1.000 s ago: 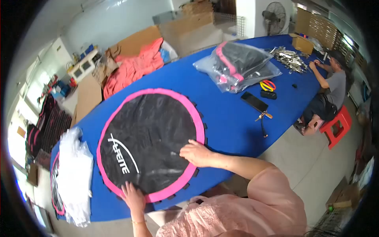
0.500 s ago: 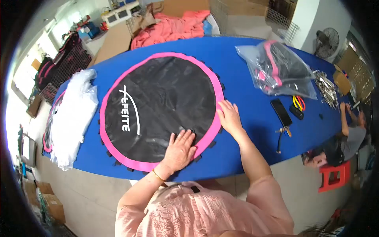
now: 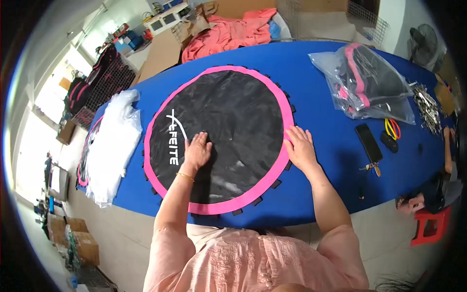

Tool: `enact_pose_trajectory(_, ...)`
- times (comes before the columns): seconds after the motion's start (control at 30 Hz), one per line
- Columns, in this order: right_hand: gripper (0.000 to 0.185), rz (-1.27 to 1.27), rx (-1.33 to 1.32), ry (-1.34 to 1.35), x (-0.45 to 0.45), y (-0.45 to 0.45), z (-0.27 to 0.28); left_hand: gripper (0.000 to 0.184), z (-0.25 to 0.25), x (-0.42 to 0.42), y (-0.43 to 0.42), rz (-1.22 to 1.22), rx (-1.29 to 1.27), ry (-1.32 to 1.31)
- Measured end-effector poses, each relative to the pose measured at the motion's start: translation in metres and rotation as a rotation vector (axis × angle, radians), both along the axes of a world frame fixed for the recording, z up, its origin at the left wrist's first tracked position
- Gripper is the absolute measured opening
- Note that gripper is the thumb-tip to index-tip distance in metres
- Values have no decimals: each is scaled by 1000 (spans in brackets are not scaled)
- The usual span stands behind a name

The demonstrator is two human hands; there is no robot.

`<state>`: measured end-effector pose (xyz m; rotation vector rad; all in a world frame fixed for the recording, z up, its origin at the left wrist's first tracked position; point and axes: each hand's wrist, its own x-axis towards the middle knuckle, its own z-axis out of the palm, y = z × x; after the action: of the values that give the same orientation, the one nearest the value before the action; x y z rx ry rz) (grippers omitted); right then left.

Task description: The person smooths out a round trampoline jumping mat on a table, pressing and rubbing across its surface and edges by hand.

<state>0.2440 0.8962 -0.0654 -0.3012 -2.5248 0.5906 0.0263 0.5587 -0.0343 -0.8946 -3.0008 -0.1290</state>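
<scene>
A round black trampoline mat (image 3: 238, 126) with a pink border and black tabs round its edge lies flat on the blue table (image 3: 316, 194). White lettering runs along its left part. My left hand (image 3: 198, 152) rests on the black fabric just right of the lettering, fingers stretched out. On the right side, my right hand (image 3: 300, 146) lies over the pink border with its fingers extended, touching the mat's edge. Neither hand grips anything.
Clear bags with folded pink-and-black pieces (image 3: 362, 82) lie at the back right. Near them are a phone (image 3: 369, 143), keys (image 3: 373, 169) and metal parts (image 3: 428, 109). White plastic bags (image 3: 111, 151) cover the table's left end. A person sits by a red stool (image 3: 431, 226).
My left hand has slid from the mat's near edge up and left towards the lettering. My right hand stays at the right border. The camera view has shifted.
</scene>
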Motion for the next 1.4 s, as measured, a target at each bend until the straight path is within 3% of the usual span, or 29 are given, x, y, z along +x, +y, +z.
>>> enact_pose_trajectory(0.17,46,-46,13,-32,1,-2,3,56,-5,-24,33,-27,20,-6)
enact_pose_trajectory(0.5,55,-79,22,-122,0,-5,4,51,1,81,191,-671,232,56)
enact_pose_trajectory(0.7,54,-57,28,-30,0,-6,3,50,-20,39,232,-721,258,193)
enact_pose_trajectory(0.8,55,-60,19,-26,1,-8,8,50,-10,18,243,-664,76,117)
enact_pose_trajectory(1.07,58,-61,6,-102,1,-8,7,56,-6,-34,284,-497,4,9)
enact_pose_trajectory(1.4,56,-76,15,-145,0,-8,9,47,-7,-105,219,-307,13,-26)
